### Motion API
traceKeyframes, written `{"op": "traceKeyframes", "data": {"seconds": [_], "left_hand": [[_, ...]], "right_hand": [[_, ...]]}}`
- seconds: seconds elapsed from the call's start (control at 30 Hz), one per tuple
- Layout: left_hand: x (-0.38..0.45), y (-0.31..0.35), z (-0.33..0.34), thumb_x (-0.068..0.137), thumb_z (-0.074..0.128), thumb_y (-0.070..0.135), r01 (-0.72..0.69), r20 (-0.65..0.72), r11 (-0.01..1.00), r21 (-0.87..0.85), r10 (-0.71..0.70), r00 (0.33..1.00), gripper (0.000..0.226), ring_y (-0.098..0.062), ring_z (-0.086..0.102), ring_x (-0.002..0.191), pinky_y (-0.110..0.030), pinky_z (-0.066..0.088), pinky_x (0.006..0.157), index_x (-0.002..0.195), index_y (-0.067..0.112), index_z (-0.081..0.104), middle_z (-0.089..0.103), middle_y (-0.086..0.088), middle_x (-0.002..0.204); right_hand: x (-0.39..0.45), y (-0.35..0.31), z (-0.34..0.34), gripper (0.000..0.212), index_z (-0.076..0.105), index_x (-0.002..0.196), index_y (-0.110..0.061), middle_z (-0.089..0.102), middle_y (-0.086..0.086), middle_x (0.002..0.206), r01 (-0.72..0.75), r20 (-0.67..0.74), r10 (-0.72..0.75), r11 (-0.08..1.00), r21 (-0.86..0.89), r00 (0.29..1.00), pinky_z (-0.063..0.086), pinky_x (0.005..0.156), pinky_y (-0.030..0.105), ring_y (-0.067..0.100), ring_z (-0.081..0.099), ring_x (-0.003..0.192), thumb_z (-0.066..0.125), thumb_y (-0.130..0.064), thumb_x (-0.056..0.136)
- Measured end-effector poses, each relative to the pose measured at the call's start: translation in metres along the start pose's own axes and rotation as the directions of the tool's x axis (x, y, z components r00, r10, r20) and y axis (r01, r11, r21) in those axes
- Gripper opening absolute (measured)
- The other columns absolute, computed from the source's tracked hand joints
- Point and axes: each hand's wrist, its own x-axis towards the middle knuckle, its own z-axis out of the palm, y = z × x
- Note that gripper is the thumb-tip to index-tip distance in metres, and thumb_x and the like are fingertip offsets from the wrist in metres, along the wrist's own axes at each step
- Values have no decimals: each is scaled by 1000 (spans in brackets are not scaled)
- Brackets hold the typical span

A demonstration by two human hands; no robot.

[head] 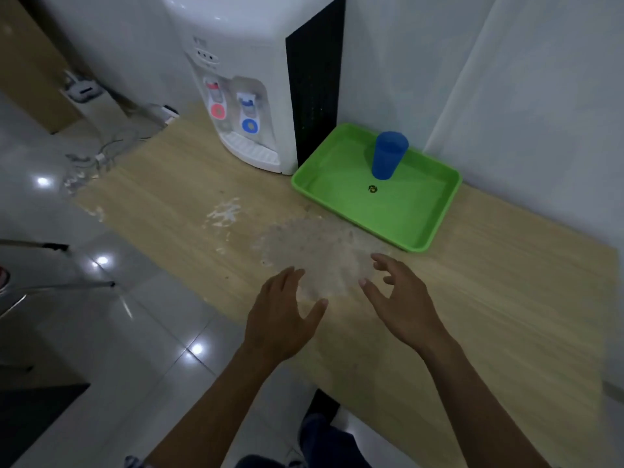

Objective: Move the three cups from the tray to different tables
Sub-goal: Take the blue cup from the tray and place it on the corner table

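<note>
Both my hands are out over the near edge of the tabletop point(472, 315), empty. Left hand point(282, 319) flat, fingers loosely spread. Right hand point(401, 298) curled partway, fingers apart, gripping nothing. A pale worn patch point(314, 251) in the wood lies just beyond them.

Farther on, the green tray point(398, 214) sits against the wall, beside the water dispenser point(243, 106). One blue cup point(388, 155) stands on it, mouth down as far as I can tell, toward the tray's far side. A small dark mark point(372, 188) sits near the tray's middle.

Judgement: only one cup left on the tray, so two of three seem delivered. Remaining: pick up this last one and carry it to a different table.
</note>
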Motion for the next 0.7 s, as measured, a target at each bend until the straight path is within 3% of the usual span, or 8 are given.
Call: {"op": "traceKeyframes", "data": {"seconds": [0.33, 0.47, 0.6, 0.67, 0.7], "left_hand": [[144, -24, 66, 82, 48, 70, 26, 27, 979, 203, -33, 999, 85, -45, 33, 142, -60, 32, 111, 148, 18, 37, 40, -12, 154], [180, -36, 75, 83, 44, 74, -47, 54, 962, 270, 34, 998, 83, -43, 19, 147, -62, 20, 114, 150, 26, 34, 27, -7, 162], [187, -42, 79, 82, 44, 73, -68, 36, 958, 278, 60, 998, 81, -38, 15, 150, -60, 18, 115, 150, 28, 37, 22, -2, 164], [187, -42, 80, 81, 47, 71, -69, 26, 961, 269, 65, 998, 80, -37, 17, 150, -60, 19, 115, 148, 28, 41, 25, -2, 163], [188, -43, 81, 81, 49, 71, -72, 26, 961, 267, 67, 997, 79, -38, 17, 150, -60, 20, 115, 148, 29, 42, 26, -2, 163]], "right_hand": [[123, 4, 6, 59, 48, 142, -29, 57, -11, 132, -67, -197, 98, 985, 160, 976, 45, 92, 27, 11, 55, 116, 71, -40, 88], [174, 9, 10, 70, 44, 144, -28, 51, -12, 137, -56, -308, 121, 976, 210, 944, 46, 101, 34, 12, 52, 122, 75, -46, 84], [227, 18, 11, 81, 38, 147, -29, 42, -13, 138, -43, -403, 132, 974, 222, 906, 43, 108, 42, 12, 47, 129, 77, -53, 79], [251, 22, 10, 87, 36, 148, -26, 40, -8, 143, -37, -449, 132, 976, 215, 883, 43, 108, 35, 10, 43, 130, 78, -53, 77], [262, 23, 9, 89, 35, 150, -25, 39, -5, 145, -32, -467, 126, 978, 205, 875, 40, 106, 26, 7, 41, 130, 79, -52, 77]]}}
